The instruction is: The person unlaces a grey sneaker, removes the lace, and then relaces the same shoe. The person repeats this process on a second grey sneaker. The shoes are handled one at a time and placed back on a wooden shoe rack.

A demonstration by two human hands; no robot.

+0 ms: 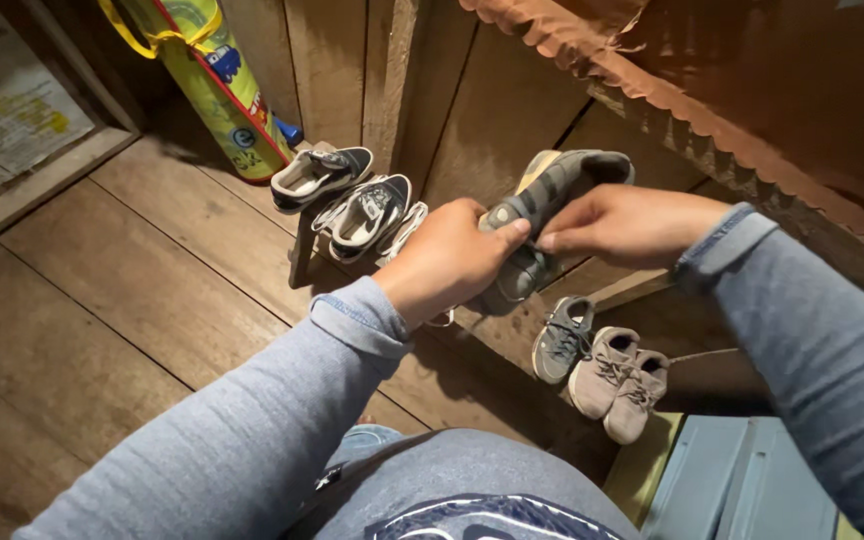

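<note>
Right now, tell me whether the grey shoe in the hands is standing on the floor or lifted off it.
Lifted. The grey shoe is tilted, held between the left hand and right hand.

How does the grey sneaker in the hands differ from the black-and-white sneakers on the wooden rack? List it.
1. The grey fabric sneaker is held up in the grip of the left hand and right hand; the black-and-white low sneakers rest on the wooden rack.
2. The grey sneaker is one colour; the black-and-white sneakers have pale linings.
Both are laced.
</note>
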